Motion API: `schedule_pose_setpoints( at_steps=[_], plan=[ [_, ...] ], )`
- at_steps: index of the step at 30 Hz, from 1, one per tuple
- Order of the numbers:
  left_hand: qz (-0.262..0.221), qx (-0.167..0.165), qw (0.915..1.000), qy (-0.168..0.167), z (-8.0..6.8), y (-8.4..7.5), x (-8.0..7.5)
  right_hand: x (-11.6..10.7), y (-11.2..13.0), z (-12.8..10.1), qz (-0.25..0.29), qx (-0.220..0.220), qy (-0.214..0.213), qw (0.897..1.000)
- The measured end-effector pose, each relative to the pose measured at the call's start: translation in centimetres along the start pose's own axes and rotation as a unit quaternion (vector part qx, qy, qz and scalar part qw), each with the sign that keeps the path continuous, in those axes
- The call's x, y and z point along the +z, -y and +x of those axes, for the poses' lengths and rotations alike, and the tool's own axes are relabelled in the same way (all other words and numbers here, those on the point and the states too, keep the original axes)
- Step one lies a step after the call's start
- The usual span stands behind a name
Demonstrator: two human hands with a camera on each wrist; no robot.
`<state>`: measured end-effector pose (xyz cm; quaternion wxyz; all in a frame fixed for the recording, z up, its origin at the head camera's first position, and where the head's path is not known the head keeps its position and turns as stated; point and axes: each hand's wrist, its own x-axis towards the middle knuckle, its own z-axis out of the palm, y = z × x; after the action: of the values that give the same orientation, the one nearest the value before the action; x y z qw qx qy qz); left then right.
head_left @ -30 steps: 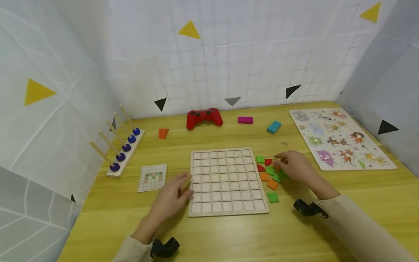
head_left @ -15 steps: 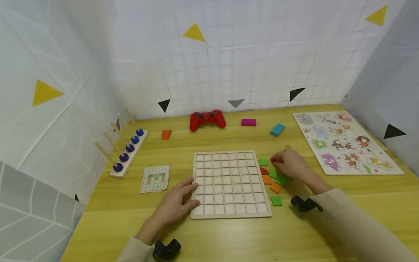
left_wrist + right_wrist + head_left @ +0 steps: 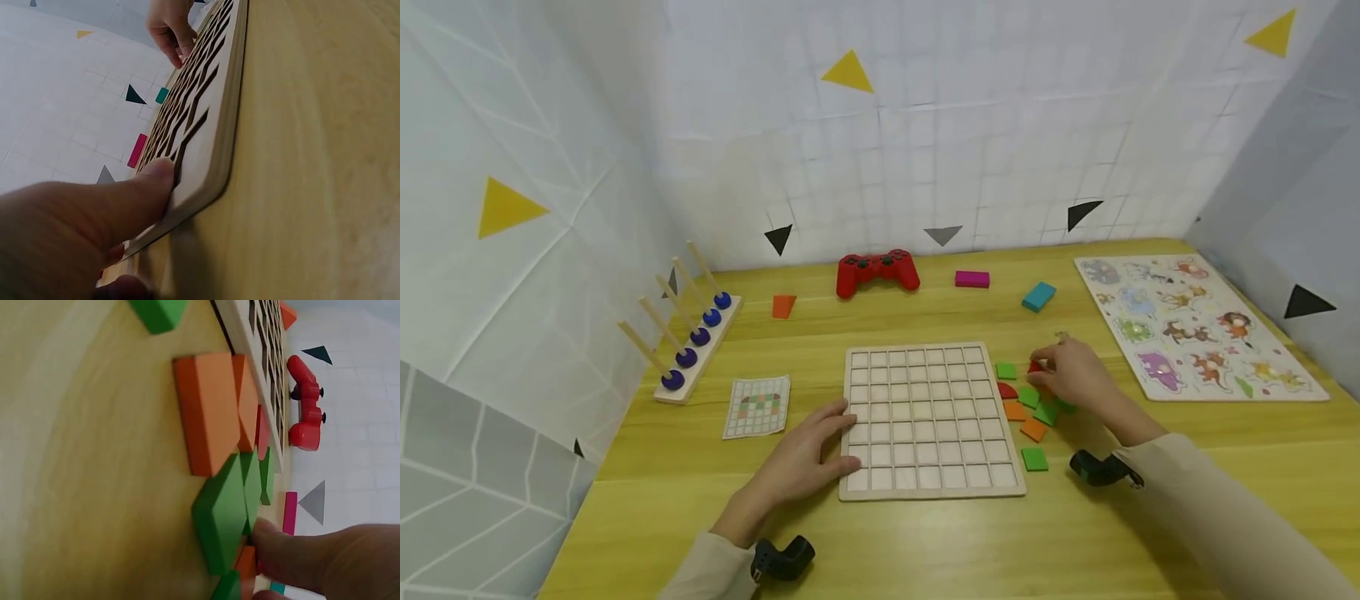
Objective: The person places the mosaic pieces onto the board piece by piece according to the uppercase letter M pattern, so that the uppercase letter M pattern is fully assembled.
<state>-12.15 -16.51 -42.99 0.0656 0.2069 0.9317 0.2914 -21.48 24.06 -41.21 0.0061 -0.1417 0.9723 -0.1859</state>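
Observation:
A wooden grid board [image 3: 932, 492] lies flat before me. My left hand [image 3: 805, 454] rests on its left edge; in the left wrist view the thumb [image 3: 153, 181] presses on top near a corner. Right of the board, my right hand [image 3: 1078, 379] pinches a small red tile [image 3: 1034, 367] between thumb and fingertips. Beneath and beside that hand lie loose tiles: a rounded red tile [image 3: 1007, 391], several green tiles [image 3: 1034, 459] and orange tiles [image 3: 1033, 429]. In the right wrist view the thumb hides most of the pinched tile, beside an orange tile [image 3: 247, 569].
A pattern card [image 3: 757, 407] lies left of the board, near a peg stand [image 3: 703, 358] with blue beads. Along the back are an orange block [image 3: 783, 306], a red game controller [image 3: 877, 272], a magenta block [image 3: 972, 279] and a blue block [image 3: 1039, 297]. An animal puzzle [image 3: 1202, 329] sits at right.
The left hand has come onto the board's left edge. The right hand has taken hold of the red tile and shifted it slightly right, away from the board. The view has shifted a little.

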Motion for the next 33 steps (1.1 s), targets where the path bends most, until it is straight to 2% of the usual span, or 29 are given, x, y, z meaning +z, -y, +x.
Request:
schedule_pose_setpoints(
  at_steps=[6, 11, 17, 21, 24, 27, 33],
  plan=[
    [0.002, 0.003, 1.0000, 0.002, 0.0, -0.3, -0.1, 0.1, -0.1, -0.2, 0.022, 0.005, -0.022, 0.999],
    [0.005, 0.001, 1.0000, -0.001, 0.1, -0.2, -0.2, -0.1, 1.5, 0.1, 0.020, -0.039, -0.034, 0.998],
    [-0.002, -0.003, 1.0000, -0.005, -0.2, -0.3, 0.0, 1.4, 7.7, 1.5, 0.025, -0.147, -0.017, 0.989],
    [-0.004, 0.000, 1.0000, -0.006, -0.1, -0.3, 0.3, 3.5, 12.1, 2.8, 0.019, -0.231, 0.000, 0.973],
    [0.001, 0.000, 0.9999, -0.011, 0.1, -0.3, 0.3, 5.0, 14.3, 3.7, 0.018, -0.269, 0.019, 0.963],
    [0.006, 0.002, 0.9999, -0.010, 0.2, -0.3, 0.1, 5.5, 15.3, 4.0, 0.019, -0.273, 0.023, 0.961],
    [0.004, -0.008, 1.0000, -0.003, 0.0, -0.3, 0.0, 4.9, 15.7, 3.3, 0.011, -0.220, 0.025, 0.975]
  ],
)
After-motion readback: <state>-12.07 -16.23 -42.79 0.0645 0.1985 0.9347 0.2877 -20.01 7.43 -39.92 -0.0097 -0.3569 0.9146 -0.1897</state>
